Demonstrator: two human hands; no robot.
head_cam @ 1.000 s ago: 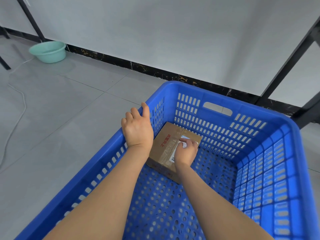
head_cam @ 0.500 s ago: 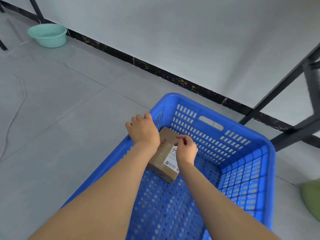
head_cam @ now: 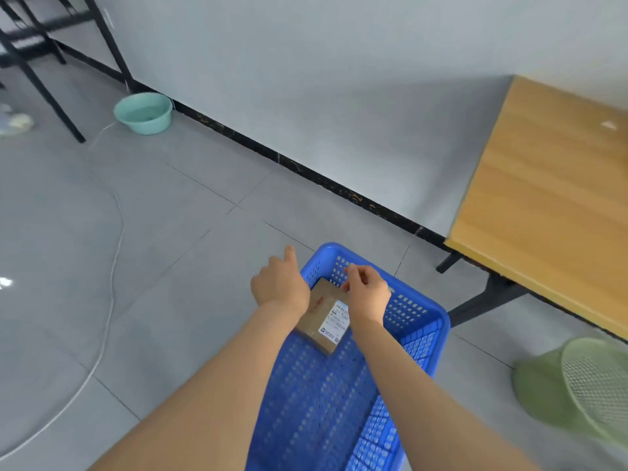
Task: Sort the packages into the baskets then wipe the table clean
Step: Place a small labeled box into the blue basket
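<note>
One blue perforated basket [head_cam: 423, 322] stands on the grey tiled floor [head_cam: 170, 232], just off the near corner of a wooden worktop [head_cam: 543, 198] on black legs. One cardboard package [head_cam: 323, 319] lies flat on the basket's bottom at the far left end, close to the left wall, with tape across its top and a white printed label facing up. The left hand [head_cam: 278, 283] hovers over the basket's left rim with its back to the camera. Its fingers are loosely bent, one digit points forward, and it holds nothing. The right hand [head_cam: 367, 292] hovers over the far end of the basket and overlaps the package's far right corner in this view. Its fingers are loosely curled, thumb near forefinger, and nothing is seen between them. Contact with the package is not evident. Both forearms reach in from the lower edge of the frame. A pale green mesh basket [head_cam: 577, 379] lies tipped on its side on the floor to the right, below the worktop edge, blurred. A small pale scrap [head_cam: 608, 125] lies on the worktop's far part. A teal basin [head_cam: 142, 112] sits against the wall at far left, beside a black metal frame [head_cam: 44, 86]. A white cable [head_cam: 114, 263] trails across the floor on the left.
</note>
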